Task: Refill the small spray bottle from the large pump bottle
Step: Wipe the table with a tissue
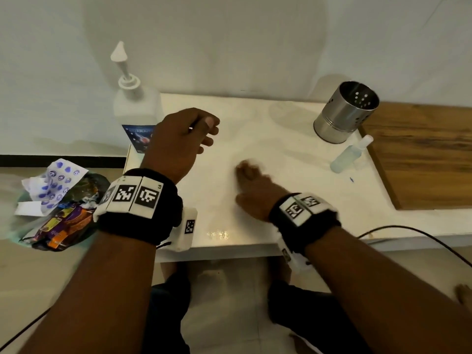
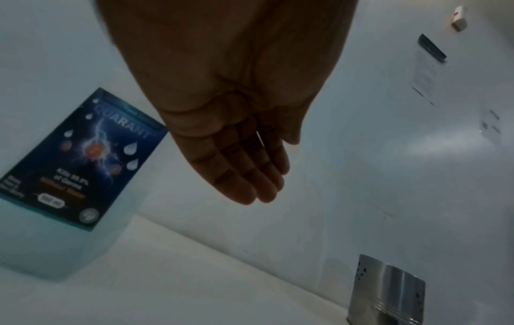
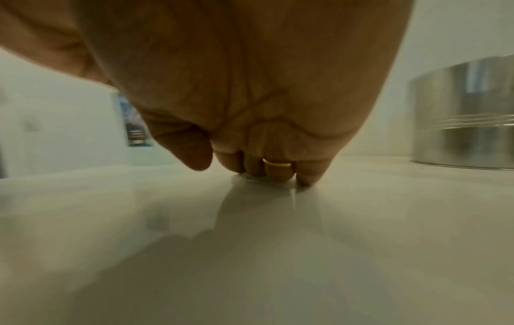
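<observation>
The large clear pump bottle with a blue label stands upright at the table's back left corner; its label also shows in the left wrist view and the right wrist view. The small spray bottle lies on its side at the right, apart from both hands. My left hand hovers just right of the pump bottle with relaxed fingers and holds nothing. My right hand, blurred, is low at mid-table. Its curled fingertips touch the white surface; I see nothing plainly held.
A perforated steel holder stands behind the spray bottle. A wooden board borders the white table on the right. A bin of wrappers sits left of the table. A black cable runs along the front right edge.
</observation>
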